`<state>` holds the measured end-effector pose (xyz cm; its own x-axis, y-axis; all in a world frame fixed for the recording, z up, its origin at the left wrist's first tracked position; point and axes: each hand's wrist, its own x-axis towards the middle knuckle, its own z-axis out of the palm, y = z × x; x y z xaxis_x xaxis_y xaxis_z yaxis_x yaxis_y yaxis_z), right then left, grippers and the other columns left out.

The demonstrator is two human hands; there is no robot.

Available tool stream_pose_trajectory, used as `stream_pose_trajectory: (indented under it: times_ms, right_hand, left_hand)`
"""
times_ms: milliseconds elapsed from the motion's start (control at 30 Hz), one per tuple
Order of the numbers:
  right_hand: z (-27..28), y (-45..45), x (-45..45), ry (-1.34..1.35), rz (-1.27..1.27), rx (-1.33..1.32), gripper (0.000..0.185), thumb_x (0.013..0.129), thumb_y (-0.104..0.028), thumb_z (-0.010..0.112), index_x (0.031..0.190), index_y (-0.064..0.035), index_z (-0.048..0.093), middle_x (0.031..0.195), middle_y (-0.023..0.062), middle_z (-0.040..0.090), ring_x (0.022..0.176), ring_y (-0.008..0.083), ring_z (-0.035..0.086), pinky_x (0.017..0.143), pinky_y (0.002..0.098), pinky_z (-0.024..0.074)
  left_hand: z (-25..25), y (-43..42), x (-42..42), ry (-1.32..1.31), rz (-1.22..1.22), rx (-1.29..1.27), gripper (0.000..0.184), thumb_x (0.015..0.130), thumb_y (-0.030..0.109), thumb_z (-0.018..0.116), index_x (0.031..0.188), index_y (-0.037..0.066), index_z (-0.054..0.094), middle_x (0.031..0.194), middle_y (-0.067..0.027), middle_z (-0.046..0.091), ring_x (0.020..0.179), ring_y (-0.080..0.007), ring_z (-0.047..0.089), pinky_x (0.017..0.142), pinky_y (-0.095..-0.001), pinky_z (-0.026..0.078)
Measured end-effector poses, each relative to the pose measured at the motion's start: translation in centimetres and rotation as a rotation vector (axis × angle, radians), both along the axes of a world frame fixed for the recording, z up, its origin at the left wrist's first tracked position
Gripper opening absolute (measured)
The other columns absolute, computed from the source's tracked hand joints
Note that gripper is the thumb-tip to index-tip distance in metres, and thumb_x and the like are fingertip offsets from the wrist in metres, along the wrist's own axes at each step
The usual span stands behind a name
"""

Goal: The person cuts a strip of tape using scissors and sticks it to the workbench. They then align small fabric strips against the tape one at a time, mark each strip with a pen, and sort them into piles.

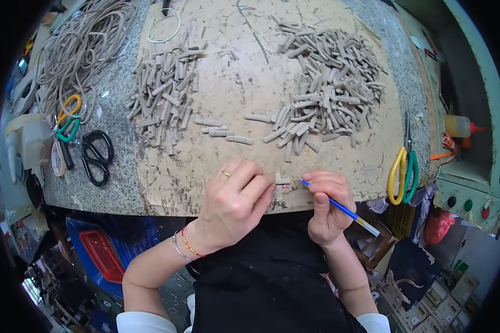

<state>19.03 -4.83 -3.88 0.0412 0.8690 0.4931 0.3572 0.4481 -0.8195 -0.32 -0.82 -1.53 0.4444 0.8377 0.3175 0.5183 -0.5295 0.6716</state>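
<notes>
A short grey cord piece [283,181] lies near the front edge of the worktop, on a small marked patch of pale tape or paper. My left hand [236,200] is closed, with its fingertips pressed at the piece's left end; their undersides are hidden. Between the thumb and fingers of my right hand [330,208] is a blue pen [344,209], its tip pointing at the right side of that piece. Just beyond, a few loose cord pieces [239,140] lie in a row.
Cut pieces form a left pile [164,94] and a larger right pile [333,89] on stained brown paper [228,66]. Coiled cord [89,44] and black-handled scissors [97,158] are at left. Yellow-green scissors [403,175] lie at right, beside a green metal cabinet [466,194].
</notes>
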Motion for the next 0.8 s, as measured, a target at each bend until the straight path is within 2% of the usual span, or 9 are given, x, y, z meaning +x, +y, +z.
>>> stream_pose_trajectory:
  times_ms: [400, 800]
  right_hand:
    - [0.62, 0.46, -0.46, -0.161, 0.089, -0.061, 0.009, 0.09, -0.006, 0.071, 0.096, -0.0031, 0.065, 0.091, 0.0118, 0.069, 0.082, 0.0285, 0.068, 0.074, 0.0366, 0.0535]
    - [0.59, 0.54, -0.46, -0.232, 0.116, -0.04, 0.012, 0.086, -0.005, 0.074, 0.093, -0.0028, 0.064, 0.089, 0.0113, 0.068, 0.082, 0.0292, 0.068, 0.076, 0.0391, 0.0528]
  left_hand:
    - [-0.2, -0.23, 0.2, 0.024, 0.076, -0.045, 0.02, 0.072, -0.001, 0.076, 0.087, 0.005, 0.066, 0.087, -0.0073, 0.059, 0.081, -0.0265, 0.055, 0.077, -0.037, 0.041]
    - [-0.06, -0.12, -0.51, -0.004, 0.05, -0.056, 0.018, 0.071, -0.002, 0.076, 0.085, 0.005, 0.066, 0.086, -0.0064, 0.059, 0.081, -0.0259, 0.056, 0.075, -0.0368, 0.043]
